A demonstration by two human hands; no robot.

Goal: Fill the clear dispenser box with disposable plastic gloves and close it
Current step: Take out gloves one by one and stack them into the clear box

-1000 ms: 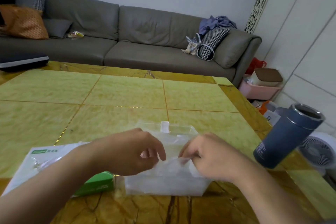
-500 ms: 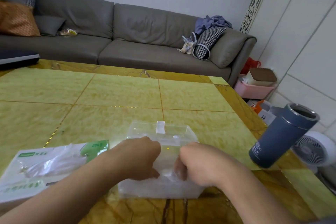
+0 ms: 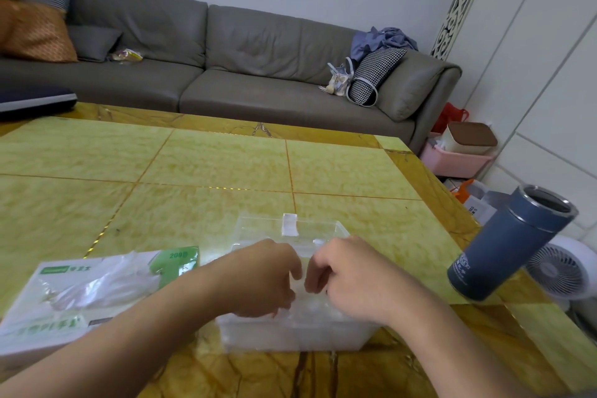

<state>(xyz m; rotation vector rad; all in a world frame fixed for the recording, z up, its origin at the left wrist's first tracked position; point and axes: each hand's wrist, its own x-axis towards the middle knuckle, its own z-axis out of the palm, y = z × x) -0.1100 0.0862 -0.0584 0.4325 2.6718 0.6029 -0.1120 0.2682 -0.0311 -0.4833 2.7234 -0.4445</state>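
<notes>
The clear dispenser box (image 3: 290, 338) stands near the table's front edge. Its lid (image 3: 290, 225) is tipped open at the back. A crumpled translucent stack of plastic gloves (image 3: 311, 310) lies inside it. My left hand (image 3: 261, 278) and my right hand (image 3: 352, 281) are side by side over the box. The fingers of both curl down into the box and grip the gloves. The fingertips are partly hidden. A torn white and green glove package (image 3: 97, 287) lies flat to the left of the box, under my left forearm.
A dark blue open flask (image 3: 513, 242) stands at the table's right edge, close to my right arm. A white fan (image 3: 563, 270) and a pink basket (image 3: 458, 160) sit on the floor to the right. A grey sofa (image 3: 258, 74) runs behind the table.
Both hands have sunk from pinching the glove stack above the box to curling down inside it. The view has shifted a little, showing more of the package.
</notes>
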